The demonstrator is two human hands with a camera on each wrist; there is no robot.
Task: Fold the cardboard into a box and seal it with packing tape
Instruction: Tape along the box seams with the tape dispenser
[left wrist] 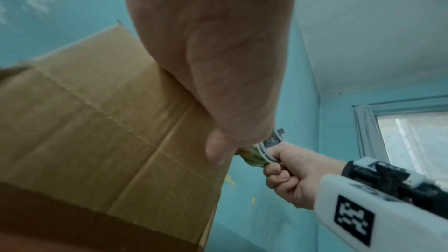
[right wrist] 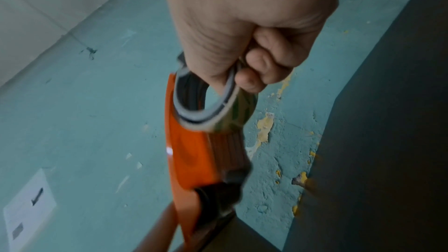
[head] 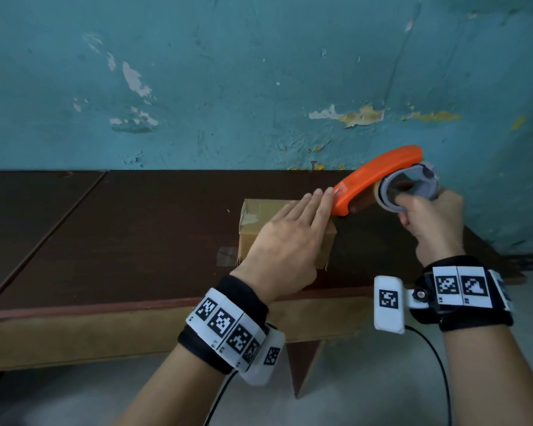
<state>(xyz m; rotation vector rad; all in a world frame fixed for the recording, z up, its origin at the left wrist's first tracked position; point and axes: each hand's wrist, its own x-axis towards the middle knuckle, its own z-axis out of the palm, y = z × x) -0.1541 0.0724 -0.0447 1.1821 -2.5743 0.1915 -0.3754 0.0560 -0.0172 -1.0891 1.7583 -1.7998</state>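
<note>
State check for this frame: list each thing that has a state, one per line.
cardboard box: folded shut, resting on the table, old tape on its far left corner.
left hand: flat on the box top, fingers straight.
tape dispenser: held up, nose at the box's far right edge.
right hand: grips the dispenser.
table: bears the box.

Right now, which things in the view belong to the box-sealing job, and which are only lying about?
Belongs to the job:
- brown cardboard box, pressed flat by the left hand
- orange plastic tape dispenser with its tape roll, gripped by the right hand

Only lying about:
- dark brown wooden table
- small piece of clear tape stuck on the table beside the box
</note>
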